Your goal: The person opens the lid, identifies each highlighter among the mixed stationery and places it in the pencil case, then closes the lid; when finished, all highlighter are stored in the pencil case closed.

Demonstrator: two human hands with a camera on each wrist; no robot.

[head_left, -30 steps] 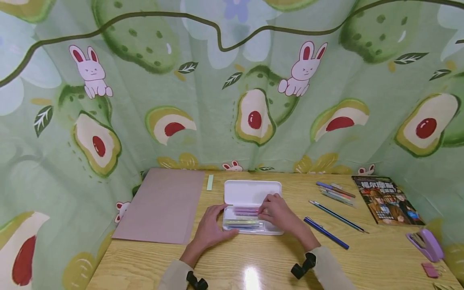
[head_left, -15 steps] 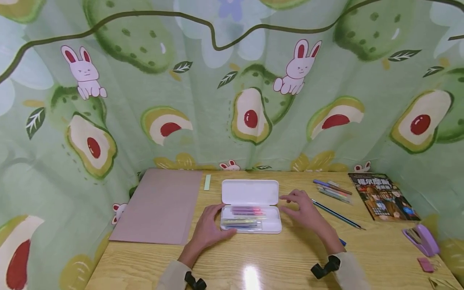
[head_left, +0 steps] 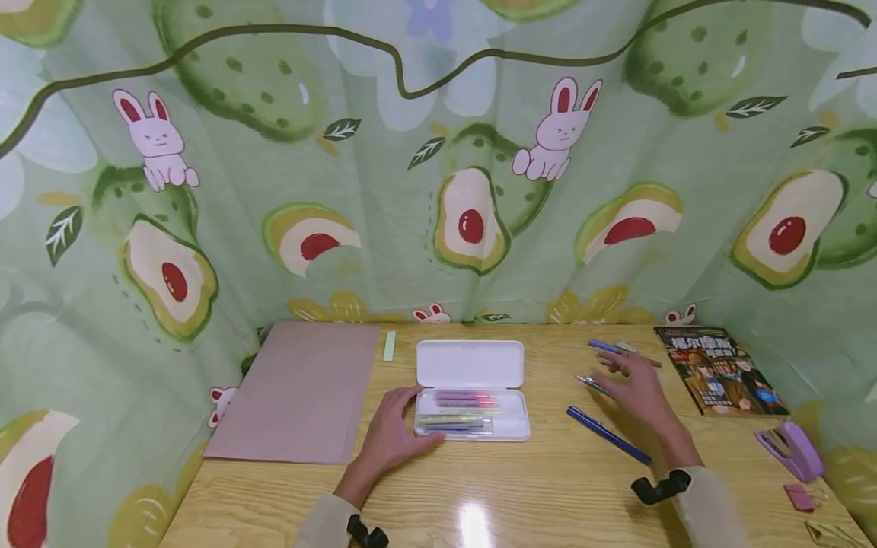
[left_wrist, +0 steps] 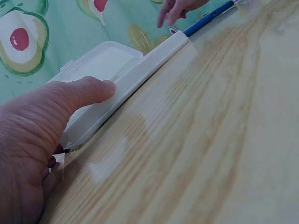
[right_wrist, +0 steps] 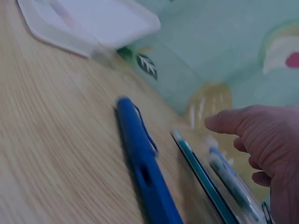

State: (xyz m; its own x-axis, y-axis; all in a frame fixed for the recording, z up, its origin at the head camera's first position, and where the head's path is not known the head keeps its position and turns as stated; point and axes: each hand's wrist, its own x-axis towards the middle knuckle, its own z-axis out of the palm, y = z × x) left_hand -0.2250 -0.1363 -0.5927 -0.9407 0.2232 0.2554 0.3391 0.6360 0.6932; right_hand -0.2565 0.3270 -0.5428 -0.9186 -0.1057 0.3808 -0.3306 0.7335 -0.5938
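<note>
An open white pencil case [head_left: 470, 364] lies in the middle of the table, with purple pens [head_left: 466, 399] and a clear packet of thin sticks [head_left: 455, 423] in its tray. My left hand [head_left: 392, 434] holds the case's left end; in the left wrist view the thumb [left_wrist: 91, 91] lies over the front rim and the other fingers are mostly hidden. Off to the right, my right hand [head_left: 637, 388] hovers with loosely bent fingers over a small group of pens [head_left: 604, 346] and a dark green pencil [head_left: 593, 385], partly covering both. It holds nothing visible.
A blue pen [head_left: 608, 435] lies between case and right hand. Farther right are a comic-style book [head_left: 722, 373], a purple stapler [head_left: 791, 450] and a pink clip [head_left: 798, 497]. A mauve folder [head_left: 298, 388] and pale green strip [head_left: 389, 346] lie left. A patterned curtain hangs behind.
My right hand has left the pens in the case and travelled right to the loose pens and pencil. The left hand has stayed at the case's left end.
</note>
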